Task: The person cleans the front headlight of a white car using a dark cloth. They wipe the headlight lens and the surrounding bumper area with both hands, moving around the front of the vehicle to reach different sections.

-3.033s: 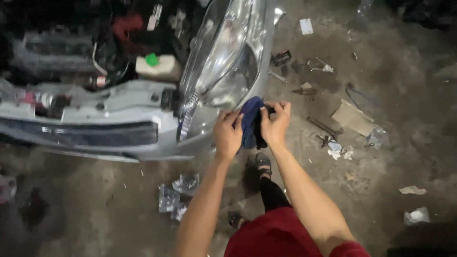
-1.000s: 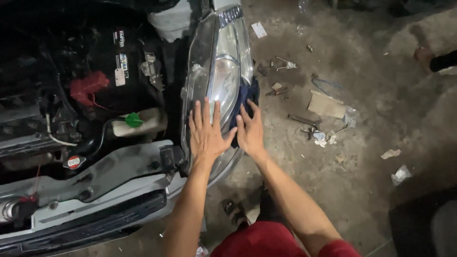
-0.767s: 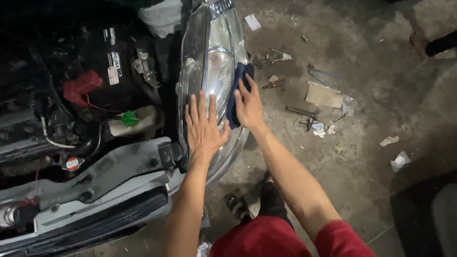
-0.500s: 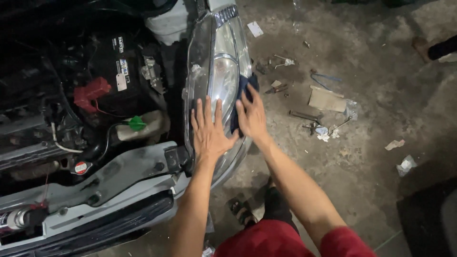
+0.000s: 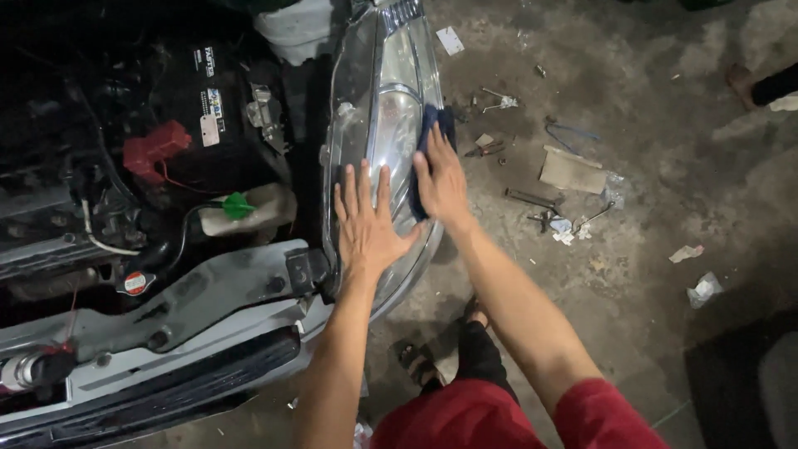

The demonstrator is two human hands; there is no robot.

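A clear car headlight (image 5: 376, 108) sits on the front corner of a car with its hood open. My left hand (image 5: 366, 224) lies flat on the lower part of the lens, fingers spread. My right hand (image 5: 440, 183) presses a dark blue cloth (image 5: 431, 133) against the right side of the lens, fingers laid over it. The cloth sticks out above my fingertips.
The engine bay (image 5: 150, 166) with a battery with a red terminal cover (image 5: 156, 148) lies to the left. The grey bumper (image 5: 166, 333) runs below. Tools (image 5: 532, 199), a cardboard scrap (image 5: 570, 171) and paper bits litter the concrete floor. Another person's foot (image 5: 752, 83) shows at top right.
Three seconds ago both hands held the cloth at the headlight's lower edge. Since then the left hand went flat on the lens, and the right hand slid the cloth up its right side.
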